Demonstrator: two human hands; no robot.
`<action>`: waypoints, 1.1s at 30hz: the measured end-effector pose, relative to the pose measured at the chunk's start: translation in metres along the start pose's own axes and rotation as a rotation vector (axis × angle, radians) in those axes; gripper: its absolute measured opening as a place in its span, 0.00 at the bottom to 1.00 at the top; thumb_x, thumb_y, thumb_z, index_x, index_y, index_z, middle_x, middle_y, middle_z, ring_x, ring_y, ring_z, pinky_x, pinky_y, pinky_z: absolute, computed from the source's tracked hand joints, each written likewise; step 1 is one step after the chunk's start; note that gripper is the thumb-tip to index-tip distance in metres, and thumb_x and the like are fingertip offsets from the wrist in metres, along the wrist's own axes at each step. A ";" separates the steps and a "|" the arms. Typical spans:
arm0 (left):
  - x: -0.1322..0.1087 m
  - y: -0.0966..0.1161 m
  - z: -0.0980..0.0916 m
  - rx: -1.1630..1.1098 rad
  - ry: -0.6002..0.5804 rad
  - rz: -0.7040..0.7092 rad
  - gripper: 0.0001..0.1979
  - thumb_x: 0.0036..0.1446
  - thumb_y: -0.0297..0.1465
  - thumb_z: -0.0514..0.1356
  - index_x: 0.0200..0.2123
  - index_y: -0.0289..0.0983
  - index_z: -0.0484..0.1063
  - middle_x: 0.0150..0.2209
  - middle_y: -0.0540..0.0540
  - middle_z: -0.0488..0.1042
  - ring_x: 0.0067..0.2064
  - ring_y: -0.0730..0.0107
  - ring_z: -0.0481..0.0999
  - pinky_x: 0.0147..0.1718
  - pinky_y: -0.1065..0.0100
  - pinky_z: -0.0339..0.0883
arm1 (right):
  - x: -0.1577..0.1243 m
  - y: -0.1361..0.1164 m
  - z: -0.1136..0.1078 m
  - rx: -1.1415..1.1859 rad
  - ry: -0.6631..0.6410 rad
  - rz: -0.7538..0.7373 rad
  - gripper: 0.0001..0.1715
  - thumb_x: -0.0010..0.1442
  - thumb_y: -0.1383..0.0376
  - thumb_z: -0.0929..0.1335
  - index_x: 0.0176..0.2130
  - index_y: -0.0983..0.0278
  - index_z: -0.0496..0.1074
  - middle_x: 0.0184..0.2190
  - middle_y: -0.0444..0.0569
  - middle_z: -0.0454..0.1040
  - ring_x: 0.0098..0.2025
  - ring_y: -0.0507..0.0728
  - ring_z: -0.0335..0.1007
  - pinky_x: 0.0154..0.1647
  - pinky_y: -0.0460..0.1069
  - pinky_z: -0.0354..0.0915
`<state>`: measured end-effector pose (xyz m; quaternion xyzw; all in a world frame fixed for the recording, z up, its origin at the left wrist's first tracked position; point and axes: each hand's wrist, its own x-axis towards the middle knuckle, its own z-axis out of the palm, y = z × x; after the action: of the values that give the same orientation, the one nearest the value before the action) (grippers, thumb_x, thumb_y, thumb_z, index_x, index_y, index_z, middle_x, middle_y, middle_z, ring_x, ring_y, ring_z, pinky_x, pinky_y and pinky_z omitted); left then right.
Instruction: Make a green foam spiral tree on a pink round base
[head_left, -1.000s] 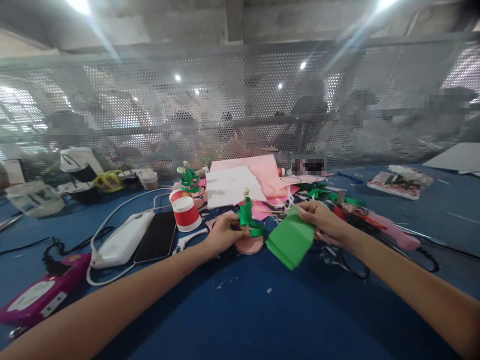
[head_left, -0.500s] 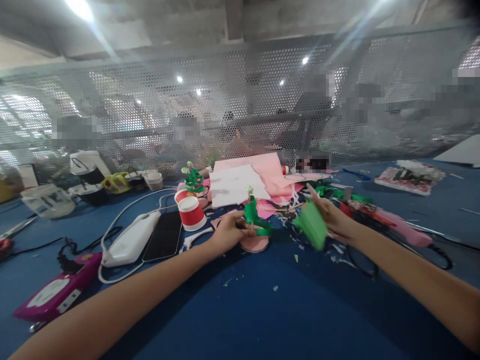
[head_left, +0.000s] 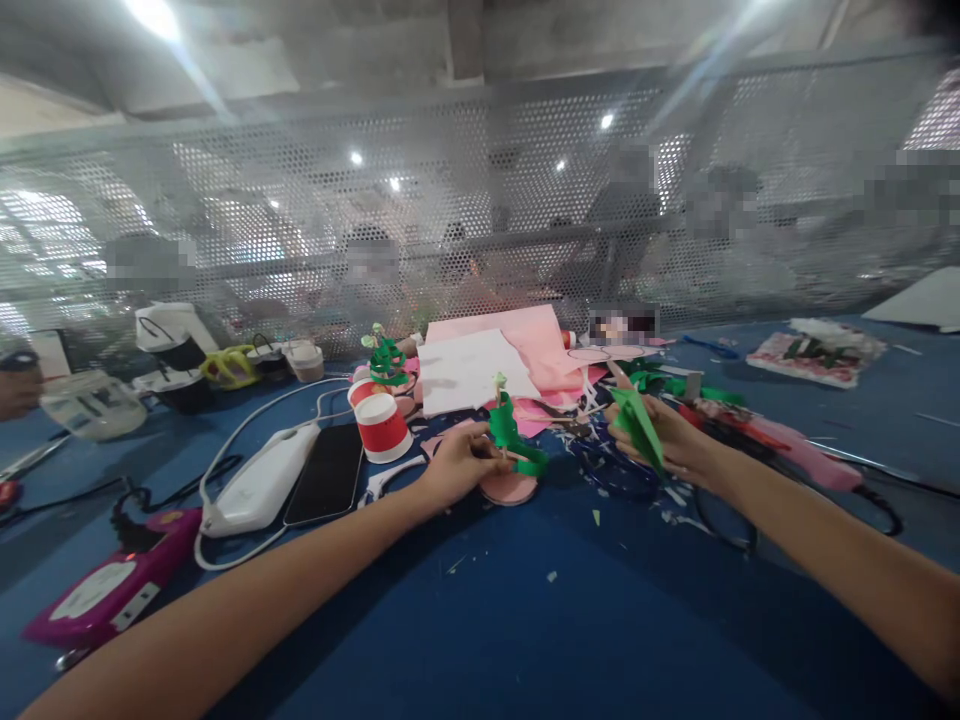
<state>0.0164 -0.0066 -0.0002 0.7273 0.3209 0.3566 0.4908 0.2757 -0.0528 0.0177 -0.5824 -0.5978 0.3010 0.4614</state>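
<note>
My left hand (head_left: 463, 466) is closed at the lower part of a small paper tree (head_left: 504, 425), its fingertips pinching close to the stem. A green paper spiral winds round the tree's stick, a pale star-like piece tops it, and a round pink base (head_left: 510, 488) sits on the blue table. Off to the right, my right hand (head_left: 679, 440) grips a folded piece of green paper (head_left: 637, 425) between thumb and fingers, above paper scraps. A finished-looking second paper tree (head_left: 388, 360) stands behind the red and white paper cup (head_left: 382, 428).
Left of my hand lie a black phone (head_left: 326, 475), a white power bank (head_left: 262, 480) with a cable, and a purple power strip (head_left: 112, 585). White sheets (head_left: 480, 370) and pink paper are behind. A pink glue gun (head_left: 802, 455) lies right. Another person's hand (head_left: 19, 385) shows far left.
The green paper in my right hand has turned to a narrower, edge-on angle and risen slightly. My left hand stays at the tree. Another person's hand has appeared at the far left.
</note>
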 end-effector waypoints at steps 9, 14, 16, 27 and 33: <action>-0.001 -0.001 -0.001 -0.006 -0.002 -0.008 0.15 0.41 0.30 0.68 0.35 0.34 0.72 0.28 0.47 0.77 0.31 0.69 0.76 0.34 0.67 0.69 | 0.000 -0.003 -0.002 -0.112 -0.017 0.059 0.33 0.56 0.44 0.58 0.09 0.58 0.58 0.04 0.42 0.56 0.07 0.48 0.48 0.08 0.45 0.48; -0.001 0.002 0.000 -0.029 -0.014 -0.019 0.16 0.41 0.30 0.67 0.36 0.34 0.72 0.31 0.45 0.78 0.34 0.66 0.77 0.36 0.66 0.69 | 0.002 -0.004 -0.002 -0.065 -0.013 0.105 0.33 0.59 0.47 0.56 0.10 0.58 0.59 0.05 0.42 0.56 0.08 0.49 0.48 0.09 0.45 0.49; -0.001 0.002 0.000 -0.019 -0.010 -0.011 0.15 0.41 0.30 0.67 0.36 0.34 0.72 0.30 0.45 0.78 0.33 0.66 0.77 0.35 0.67 0.70 | 0.002 -0.004 -0.002 -0.084 0.001 0.107 0.33 0.57 0.45 0.59 0.09 0.57 0.57 0.04 0.42 0.55 0.08 0.48 0.48 0.09 0.45 0.48; -0.002 0.000 -0.001 -0.009 -0.003 0.002 0.15 0.42 0.29 0.66 0.37 0.34 0.72 0.32 0.45 0.79 0.33 0.67 0.77 0.34 0.68 0.69 | 0.001 -0.005 0.001 0.040 0.165 0.196 0.33 0.50 0.39 0.64 0.13 0.60 0.58 0.06 0.44 0.57 0.07 0.49 0.47 0.08 0.46 0.42; -0.004 0.007 0.001 0.024 0.010 -0.005 0.13 0.42 0.27 0.64 0.35 0.34 0.72 0.29 0.48 0.77 0.30 0.71 0.75 0.30 0.71 0.67 | 0.004 -0.002 0.007 0.251 0.213 0.171 0.28 0.47 0.41 0.67 0.19 0.59 0.57 0.10 0.43 0.59 0.10 0.50 0.52 0.09 0.46 0.47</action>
<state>0.0160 -0.0129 0.0048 0.7305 0.3295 0.3551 0.4814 0.2690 -0.0480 0.0179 -0.5975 -0.4515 0.3478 0.5641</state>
